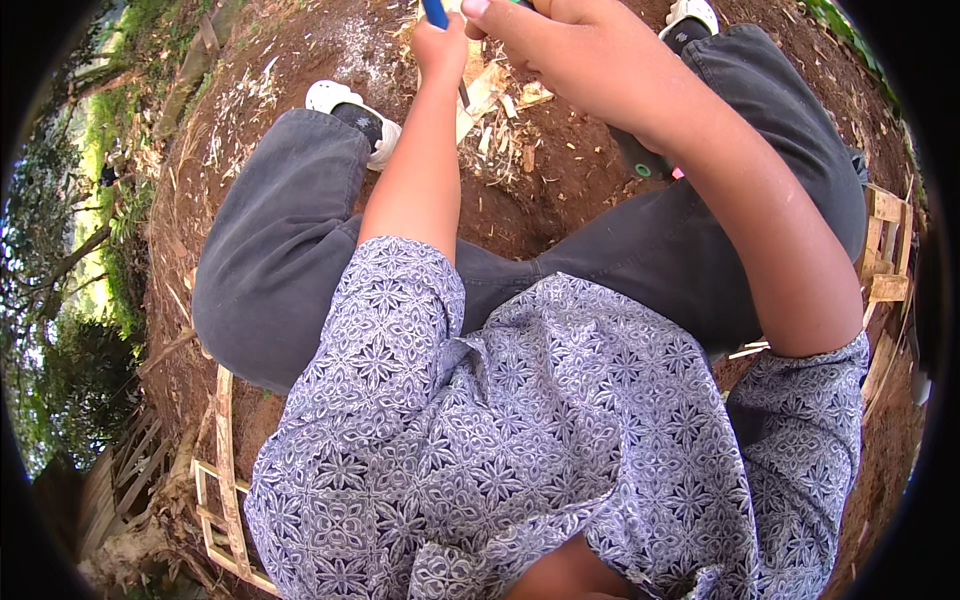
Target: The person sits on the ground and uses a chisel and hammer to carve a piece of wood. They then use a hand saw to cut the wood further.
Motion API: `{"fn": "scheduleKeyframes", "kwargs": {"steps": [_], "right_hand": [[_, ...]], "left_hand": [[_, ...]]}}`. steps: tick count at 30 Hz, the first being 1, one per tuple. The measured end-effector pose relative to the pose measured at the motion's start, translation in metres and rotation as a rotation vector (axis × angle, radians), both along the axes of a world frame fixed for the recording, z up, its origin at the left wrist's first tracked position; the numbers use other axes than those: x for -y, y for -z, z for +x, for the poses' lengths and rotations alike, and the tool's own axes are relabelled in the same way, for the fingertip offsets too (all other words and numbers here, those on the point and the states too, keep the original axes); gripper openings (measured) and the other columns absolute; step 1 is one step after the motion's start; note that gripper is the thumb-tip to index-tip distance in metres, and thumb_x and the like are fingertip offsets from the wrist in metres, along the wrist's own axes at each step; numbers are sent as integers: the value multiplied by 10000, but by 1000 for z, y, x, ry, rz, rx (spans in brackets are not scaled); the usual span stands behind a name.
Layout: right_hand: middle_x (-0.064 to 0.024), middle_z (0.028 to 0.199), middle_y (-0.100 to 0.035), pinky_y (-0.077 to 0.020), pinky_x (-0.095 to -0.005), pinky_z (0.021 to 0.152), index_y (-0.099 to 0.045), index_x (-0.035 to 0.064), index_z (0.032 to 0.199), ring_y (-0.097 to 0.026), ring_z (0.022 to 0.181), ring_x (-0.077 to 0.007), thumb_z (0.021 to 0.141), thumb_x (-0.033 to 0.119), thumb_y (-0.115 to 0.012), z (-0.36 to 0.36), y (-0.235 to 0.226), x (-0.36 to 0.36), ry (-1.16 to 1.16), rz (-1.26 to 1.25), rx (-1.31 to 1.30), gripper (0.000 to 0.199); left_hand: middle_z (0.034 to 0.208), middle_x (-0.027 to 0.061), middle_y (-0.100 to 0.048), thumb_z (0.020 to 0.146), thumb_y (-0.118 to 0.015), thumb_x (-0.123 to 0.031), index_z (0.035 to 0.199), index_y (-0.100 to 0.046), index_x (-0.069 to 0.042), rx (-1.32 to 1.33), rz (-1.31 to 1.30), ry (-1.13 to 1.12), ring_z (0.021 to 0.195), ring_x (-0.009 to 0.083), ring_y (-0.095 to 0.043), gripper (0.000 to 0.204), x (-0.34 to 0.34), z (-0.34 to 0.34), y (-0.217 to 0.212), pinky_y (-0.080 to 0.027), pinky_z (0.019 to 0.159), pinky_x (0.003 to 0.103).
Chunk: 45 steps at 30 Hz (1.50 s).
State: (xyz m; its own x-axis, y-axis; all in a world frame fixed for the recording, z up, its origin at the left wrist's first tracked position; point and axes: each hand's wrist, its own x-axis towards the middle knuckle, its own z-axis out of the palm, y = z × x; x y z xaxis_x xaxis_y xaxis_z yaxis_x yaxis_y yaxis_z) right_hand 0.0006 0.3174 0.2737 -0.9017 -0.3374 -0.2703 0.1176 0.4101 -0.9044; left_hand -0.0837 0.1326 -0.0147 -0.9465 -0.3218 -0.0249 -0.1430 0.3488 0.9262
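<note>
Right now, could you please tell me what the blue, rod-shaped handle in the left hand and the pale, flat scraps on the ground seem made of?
The blue, rod-shaped handle in the left hand: probably smooth plastic, given its even colour, though painted metal is possible. The pale, flat scraps: likely raw wood, from their splintered edges and yellowish tone.

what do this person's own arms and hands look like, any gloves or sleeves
Both the left hand and right hand are bare, with no gloves visible; the top edge cuts off part of the right. The forearms show no watch, bracelet or cable. The short left sleeve and right sleeve have a pale floral pattern on dark bluish-purple fabric.
</note>
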Motion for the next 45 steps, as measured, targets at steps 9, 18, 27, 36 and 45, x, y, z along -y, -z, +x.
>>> {"fn": "scheduleKeyframes", "kwargs": {"steps": [9,18,27,36,45], "right_hand": [[-22,683,-503,-432,-325,625,-564,25,884,-498,646,-132,1017,347,-517,2,-77,-35,174,-132,56,351],[-128,700,-620,-507,-375,660,-638,-32,884,-631,678,-226,943,319,-596,0,-69,-57,338,34,-384,359],[-229,796,-719,-572,-434,685,-696,-81,914,-728,746,-324,816,219,-783,-8,-31,-79,460,-200,-522,328],[-147,725,-696,-514,-371,557,-696,-53,871,-658,612,-212,866,227,-762,-36,-19,-87,470,-145,-405,288],[-69,717,-613,-450,-349,587,-692,-18,913,-552,633,-160,903,229,-745,-21,-64,-87,633,-329,-309,253]], "left_hand": [[895,148,-739,860,-709,-333,1012,-734,-157,51,-351,1255,867,340,-713,234,-105,97,26,-549,805,453],[896,110,-712,940,-672,-513,1168,-639,-11,230,160,436,886,252,-699,552,-108,29,-116,-547,818,410],[1186,83,-665,1001,-620,-123,1321,-551,10,-493,73,872,1065,191,-645,354,-103,7,-256,-524,902,329],[1247,200,-636,989,-553,-582,1330,-549,25,-118,-37,611,1111,260,-632,696,-57,8,-121,-515,922,407],[1332,161,-617,834,-811,-478,1306,-632,-44,595,-1124,621,1300,340,-559,666,3,112,-9,-519,1007,495]]}}
